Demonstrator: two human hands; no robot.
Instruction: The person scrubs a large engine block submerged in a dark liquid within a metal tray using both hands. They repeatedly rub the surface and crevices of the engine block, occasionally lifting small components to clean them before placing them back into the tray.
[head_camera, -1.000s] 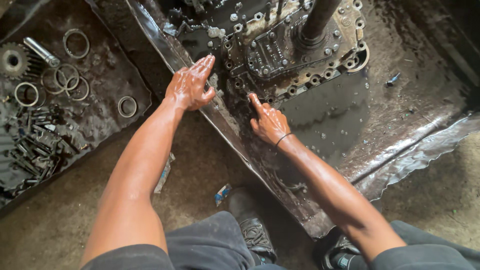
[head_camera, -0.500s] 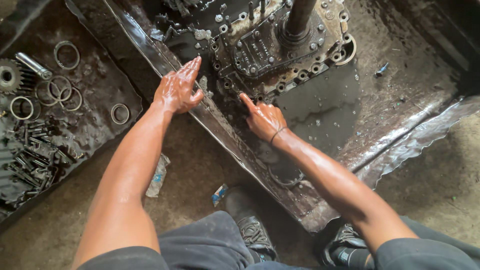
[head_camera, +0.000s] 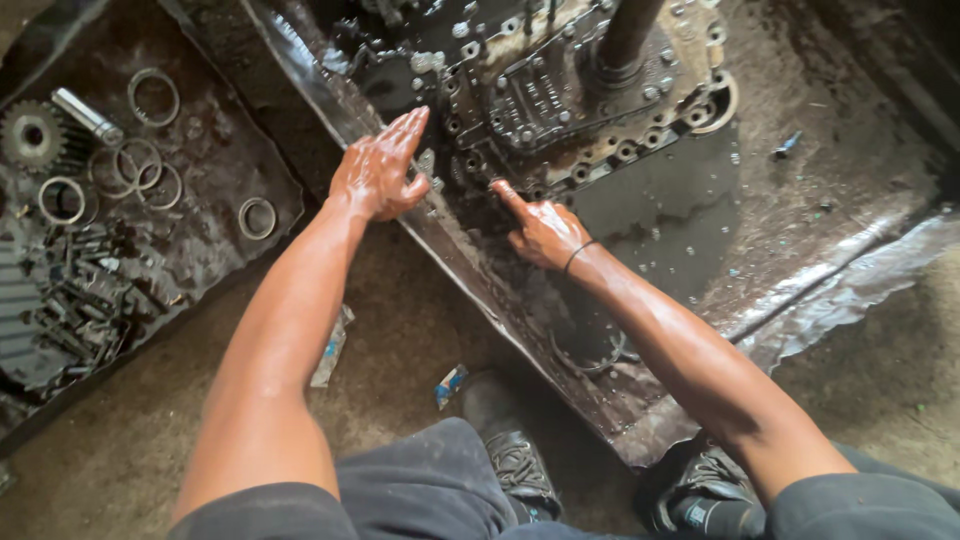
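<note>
A grimy metal valve-body plate (head_camera: 560, 90) full of bolts and channels lies in an oily black tray (head_camera: 800, 230), with a dark shaft (head_camera: 628, 35) rising from it. My left hand (head_camera: 380, 170), oil-covered and flat with fingers together, rests at the tray's near rim beside the plate's corner. My right hand (head_camera: 540, 230) reaches toward the plate's near edge, index finger stretched out and touching the oily surface just below it. A thin band circles my right wrist. Neither hand holds anything.
On the left a second dirty tray (head_camera: 200, 230) carries several metal rings (head_camera: 152, 95), a gear (head_camera: 32, 135), a short steel pin (head_camera: 85, 115) and a heap of bolts (head_camera: 80, 300). Dark oil pools in the main tray. My shoes (head_camera: 515, 460) stand on the dirt floor with scraps of litter.
Both hands have stayed by the plate's near edge while my view drifted. The right index finger has pushed slightly closer to the plate.
</note>
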